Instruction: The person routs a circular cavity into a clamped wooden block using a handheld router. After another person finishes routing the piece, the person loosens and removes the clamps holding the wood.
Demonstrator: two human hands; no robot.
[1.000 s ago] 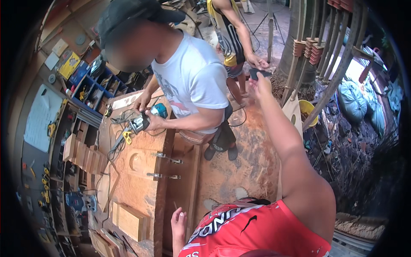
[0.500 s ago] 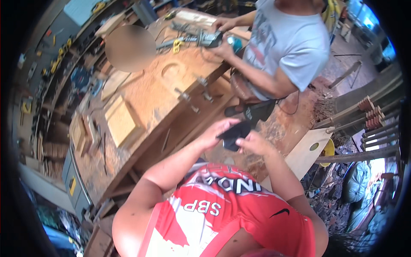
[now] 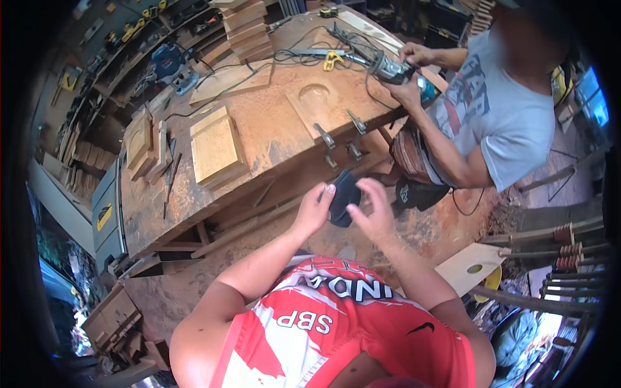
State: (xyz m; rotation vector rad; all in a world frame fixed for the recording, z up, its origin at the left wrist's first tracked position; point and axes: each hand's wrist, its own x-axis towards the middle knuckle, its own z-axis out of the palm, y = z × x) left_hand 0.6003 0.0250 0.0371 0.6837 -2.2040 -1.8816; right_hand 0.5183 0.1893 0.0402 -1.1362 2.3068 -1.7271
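Observation:
A dark, folded, cloth-like piece [image 3: 344,198] is up in front of my chest; its exact kind cannot be made out. My left hand [image 3: 314,210] pinches its left edge, with the thumb on the near face. Beside its right edge is my right hand [image 3: 376,213], fingers apart and bent, the thumb tip at or just touching the piece. Beyond my hands stands a sawdust-covered workbench [image 3: 272,149]. On it lie a pale wood block [image 3: 217,147] and a board with a round recess [image 3: 315,97], with metal clamps [image 3: 325,136] at the bench edge.
Across the bench corner a co-worker in a grey shirt [image 3: 511,110] holds a corded power tool [image 3: 394,70]. Stacked wood blocks [image 3: 248,32] and cables lie on the bench. A board with a hole [image 3: 469,266] is at right; wood scraps [image 3: 113,317] lie lower left.
My right hand has loosened from the dark piece and its fingers have spread. My left hand still grips it, now turned more upright. The view has swung, so the bench sits differently.

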